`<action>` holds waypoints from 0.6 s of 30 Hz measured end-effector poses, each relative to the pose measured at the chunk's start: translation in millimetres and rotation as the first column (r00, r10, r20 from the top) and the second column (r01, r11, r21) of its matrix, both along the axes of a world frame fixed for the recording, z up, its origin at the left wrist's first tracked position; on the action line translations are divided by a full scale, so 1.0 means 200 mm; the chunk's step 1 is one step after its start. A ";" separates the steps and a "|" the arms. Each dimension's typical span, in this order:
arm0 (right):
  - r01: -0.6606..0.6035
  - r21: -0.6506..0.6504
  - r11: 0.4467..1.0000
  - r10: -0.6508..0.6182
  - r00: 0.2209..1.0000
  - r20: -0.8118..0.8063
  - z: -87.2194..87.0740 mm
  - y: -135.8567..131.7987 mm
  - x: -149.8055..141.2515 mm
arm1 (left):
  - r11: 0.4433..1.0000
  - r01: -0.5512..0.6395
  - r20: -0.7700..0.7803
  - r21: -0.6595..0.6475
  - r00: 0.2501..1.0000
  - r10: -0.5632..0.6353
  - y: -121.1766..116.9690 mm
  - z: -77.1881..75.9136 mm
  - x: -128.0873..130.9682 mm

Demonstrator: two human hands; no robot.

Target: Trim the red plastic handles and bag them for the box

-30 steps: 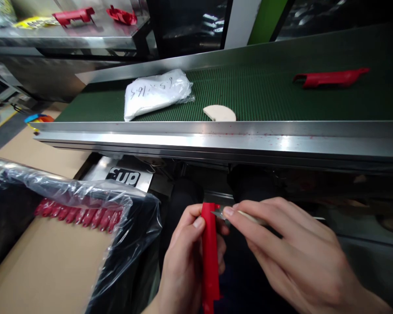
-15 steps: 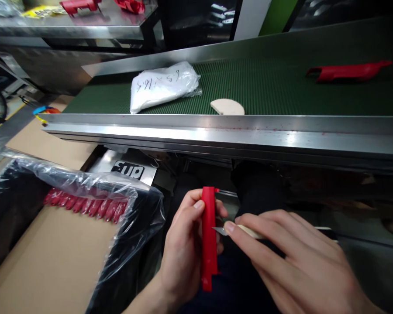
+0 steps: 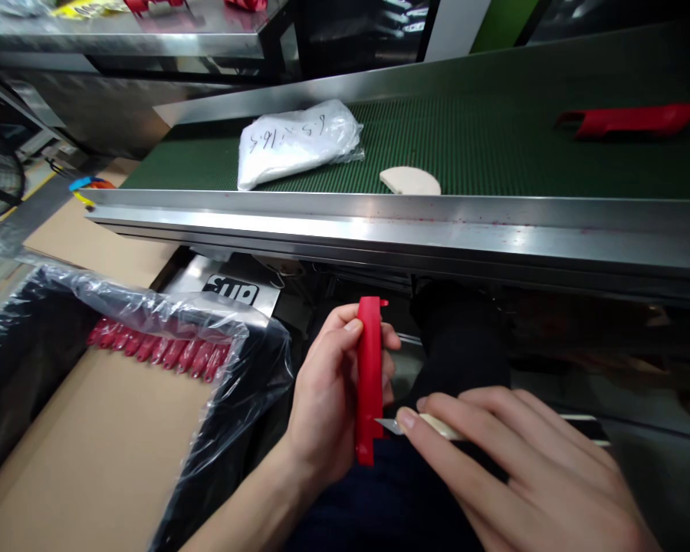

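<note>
My left hand (image 3: 322, 399) is closed around a long red plastic part (image 3: 369, 376), held upright below the conveyor's metal rail. My right hand (image 3: 511, 460) grips a small knife (image 3: 431, 426) with a pale handle. Its blade tip touches the right edge of the red part near the lower end. Another red plastic part (image 3: 632, 119) lies on the green conveyor belt (image 3: 494, 146) at the far right.
A white plastic bag (image 3: 296, 142) with handwriting and a pale half-round piece (image 3: 409, 181) lie on the belt. At lower left a cardboard box lined with clear plastic (image 3: 92, 429) holds a row of red parts (image 3: 161, 349). A metal shelf stands at the back left.
The knife blade has slid down the red part's edge from its top to near its bottom, while my left hand raised the part. The view has shifted slightly.
</note>
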State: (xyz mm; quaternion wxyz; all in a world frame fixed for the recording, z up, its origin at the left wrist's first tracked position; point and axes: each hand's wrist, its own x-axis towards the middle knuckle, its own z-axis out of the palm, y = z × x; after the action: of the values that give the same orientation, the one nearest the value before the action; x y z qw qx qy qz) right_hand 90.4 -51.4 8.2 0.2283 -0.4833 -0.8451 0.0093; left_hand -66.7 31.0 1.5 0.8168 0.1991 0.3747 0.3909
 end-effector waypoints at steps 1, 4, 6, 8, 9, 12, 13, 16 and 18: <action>-0.004 -0.003 1.000 0.004 1.000 0.008 0.00 0.00 0.00 | 1.000 -0.001 0.001 0.002 1.000 0.001 0.00 0.00 0.00; -0.012 -0.029 1.000 0.012 1.000 -0.007 -0.01 -0.02 0.01 | 1.000 -0.013 0.010 0.011 1.000 0.013 0.01 0.00 0.00; -0.018 -0.069 0.997 0.013 0.997 -0.073 -0.01 -0.03 0.02 | 1.000 -0.027 0.018 0.013 0.999 0.026 0.02 0.00 0.01; -0.009 -0.103 0.995 -0.007 0.988 -0.155 0.00 -0.04 0.02 | 0.999 -0.038 0.018 0.013 0.999 0.038 0.03 0.01 0.01; -0.003 -0.104 0.995 -0.016 0.982 -0.186 0.00 -0.04 0.03 | 0.999 -0.042 0.017 0.011 0.999 0.042 0.03 0.01 0.01; 0.004 -0.103 0.995 -0.022 0.984 -0.175 -0.01 -0.04 0.04 | 0.999 -0.046 0.007 0.001 0.999 0.046 0.03 0.01 0.01; -0.001 -0.108 0.994 -0.015 0.989 -0.149 -0.01 -0.04 0.05 | 0.999 -0.045 0.003 0.000 0.999 0.045 0.03 0.01 0.01; -0.006 -0.119 0.993 -0.002 0.997 -0.072 -0.03 -0.03 0.05 | 0.999 -0.032 -0.007 0.009 0.999 0.032 0.02 0.01 0.02; -0.001 -0.112 0.994 -0.004 0.999 -0.048 -0.03 -0.03 0.04 | 0.999 -0.042 -0.019 0.012 0.999 0.042 0.01 0.00 0.02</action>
State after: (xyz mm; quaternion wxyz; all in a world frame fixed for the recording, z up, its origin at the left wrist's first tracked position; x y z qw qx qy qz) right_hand 97.5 -57.0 1.8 0.2212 -0.4957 -0.8371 0.0681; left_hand -63.0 33.6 2.2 0.8035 0.1998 0.3844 0.4083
